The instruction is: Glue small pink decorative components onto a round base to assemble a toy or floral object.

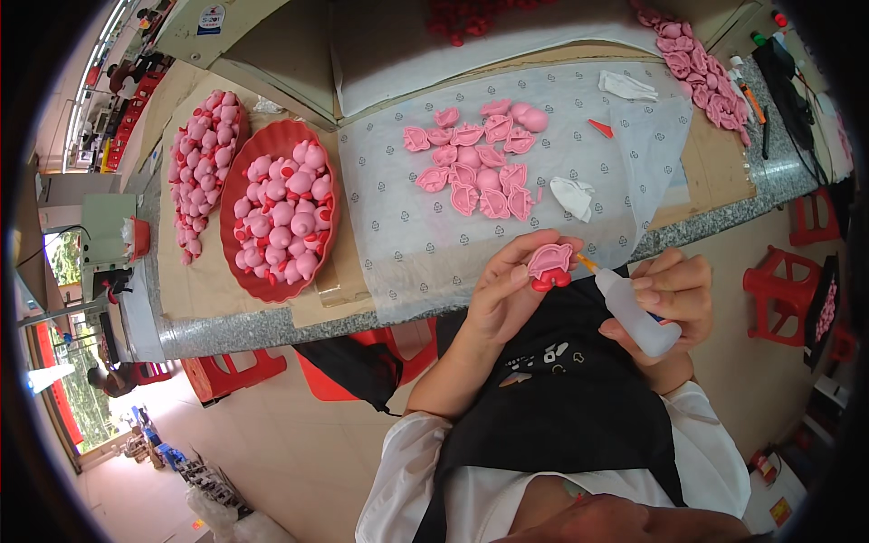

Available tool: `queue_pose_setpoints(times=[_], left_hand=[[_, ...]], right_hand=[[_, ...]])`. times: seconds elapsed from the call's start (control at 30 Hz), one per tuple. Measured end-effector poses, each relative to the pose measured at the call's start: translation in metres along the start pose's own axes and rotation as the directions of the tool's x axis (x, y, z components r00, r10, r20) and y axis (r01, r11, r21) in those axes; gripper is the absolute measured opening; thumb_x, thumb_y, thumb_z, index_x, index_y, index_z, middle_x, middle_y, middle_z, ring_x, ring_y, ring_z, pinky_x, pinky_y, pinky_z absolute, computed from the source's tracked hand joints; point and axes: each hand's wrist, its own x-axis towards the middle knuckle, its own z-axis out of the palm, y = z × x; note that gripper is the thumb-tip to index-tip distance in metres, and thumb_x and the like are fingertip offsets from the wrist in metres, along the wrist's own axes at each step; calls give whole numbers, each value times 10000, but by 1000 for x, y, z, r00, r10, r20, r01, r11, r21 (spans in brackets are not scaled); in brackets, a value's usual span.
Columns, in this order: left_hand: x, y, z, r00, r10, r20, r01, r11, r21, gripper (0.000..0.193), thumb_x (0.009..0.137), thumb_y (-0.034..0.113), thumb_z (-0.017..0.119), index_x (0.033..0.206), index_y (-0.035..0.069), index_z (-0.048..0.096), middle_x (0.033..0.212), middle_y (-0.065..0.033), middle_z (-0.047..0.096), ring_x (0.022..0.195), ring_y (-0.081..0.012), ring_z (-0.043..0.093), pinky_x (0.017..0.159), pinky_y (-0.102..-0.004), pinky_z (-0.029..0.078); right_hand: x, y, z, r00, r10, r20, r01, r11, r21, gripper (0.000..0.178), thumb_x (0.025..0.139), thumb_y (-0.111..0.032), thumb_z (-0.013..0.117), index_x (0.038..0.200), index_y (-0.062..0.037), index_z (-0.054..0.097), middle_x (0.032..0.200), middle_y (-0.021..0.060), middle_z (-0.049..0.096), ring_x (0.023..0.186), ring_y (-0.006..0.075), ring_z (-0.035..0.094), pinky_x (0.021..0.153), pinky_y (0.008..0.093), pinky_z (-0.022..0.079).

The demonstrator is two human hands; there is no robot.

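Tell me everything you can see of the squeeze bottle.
The squeeze bottle looks like translucent whitish plastic, with a rounded base, a tapering shoulder and a slim yellow-orange tip. It is held tilted in the right hand, base toward the person's lower right, tip up and left toward the pink-and-red piece. Whether the tip touches that piece is unclear. Fingers cover part of its body.

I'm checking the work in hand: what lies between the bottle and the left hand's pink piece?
The orange nozzle of the bottle, in the head view; whether it touches the piece, I cannot tell.
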Motion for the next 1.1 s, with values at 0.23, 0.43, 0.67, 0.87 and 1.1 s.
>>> queue_pose_setpoints(times=[0.23,0.43,0.67,0.87,1.1], left_hand=[[0,-1,-1,1000,7,-4,-7,1000,-9,446,769,183,489,1179,42,384,1166,-202,401,1069,-286,396,929,-382,264],[0,-3,-2,1000,28,-3,-28,1000,-11,447,769,175,488,1183,44,382,1177,-208,395,1074,-295,396,933,-391,260],[0,-2,0,999,36,-15,-35,998,49,440,773,160,479,1186,45,379,1184,-203,392,1068,-288,408,930,-395,265],[0,-3,0,999,40,-4,-40,997,71,436,773,161,478,1180,37,383,1174,-206,402,1063,-287,413,921,-394,279],[0,-3,1,999,38,-21,-36,994,99,442,766,170,478,1173,23,384,1169,-215,402,1050,-286,427,915,-396,290]], right_hand=[[0,-1,-2,1000,-14,-15,14,1000,13,454,489,-116,788,830,-84,489,788,57,461,580,135,447,491,222,396],[1,-1,1,1000,-21,-6,21,1000,-5,451,483,-107,788,822,-77,492,786,61,464,576,138,447,481,223,396],[-2,0,2,1000,-23,0,23,999,28,481,433,-68,805,816,-60,515,789,74,489,565,157,480,457,234,407],[2,-1,2,999,-41,-27,41,999,17,499,431,-71,808,835,-66,515,797,75,494,565,153,487,459,234,413],[1,0,5,1000,-29,0,29,999,30,500,433,-65,806,842,-76,518,804,69,496,566,152,486,457,231,408]])
